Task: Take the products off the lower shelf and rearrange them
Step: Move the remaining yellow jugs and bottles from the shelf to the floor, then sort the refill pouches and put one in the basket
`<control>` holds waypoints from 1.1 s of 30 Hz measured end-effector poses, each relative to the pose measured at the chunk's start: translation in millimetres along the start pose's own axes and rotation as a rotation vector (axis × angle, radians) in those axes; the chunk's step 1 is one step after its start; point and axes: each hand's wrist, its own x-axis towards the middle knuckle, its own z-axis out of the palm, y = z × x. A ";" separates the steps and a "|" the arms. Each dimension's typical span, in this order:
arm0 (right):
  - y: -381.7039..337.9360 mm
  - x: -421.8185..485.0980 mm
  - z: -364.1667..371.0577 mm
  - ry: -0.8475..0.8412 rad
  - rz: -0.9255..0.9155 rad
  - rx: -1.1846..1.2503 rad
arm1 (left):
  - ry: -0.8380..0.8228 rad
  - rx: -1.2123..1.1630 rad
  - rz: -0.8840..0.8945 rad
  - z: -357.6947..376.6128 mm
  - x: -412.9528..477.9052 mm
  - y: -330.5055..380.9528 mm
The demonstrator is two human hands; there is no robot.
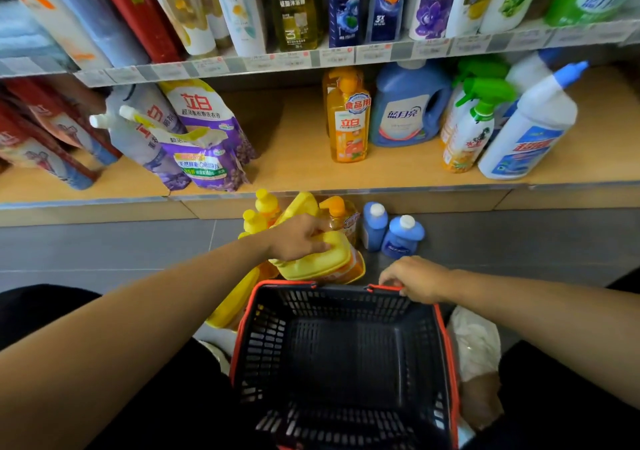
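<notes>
Fingers of our left hand curl over the yellow top of an orange detergent jug and grip it, the arm stretched forward from the lower left. The jug lies tilted just beyond the far rim of the basket, among yellow-capped bottles below the lower shelf. Our right hand, wrist bent down, hooks its fingers round the basket's red handle.

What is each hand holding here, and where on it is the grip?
The left hand grips the yellow top of an orange jug just beyond the basket. The right hand holds the basket by its red far rim.
</notes>
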 end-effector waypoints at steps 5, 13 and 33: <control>2.5 9.0 -4.5 0.021 0.014 -0.055 | -0.122 0.037 -0.076 22.9 11.8 -7.5; 11.1 18.8 -10.4 0.056 0.079 -0.238 | -0.161 -0.101 -0.147 34.2 18.7 -0.6; -103.7 107.5 -131.6 0.436 -0.108 0.248 | 0.930 0.645 -0.415 -157.7 -48.9 -135.3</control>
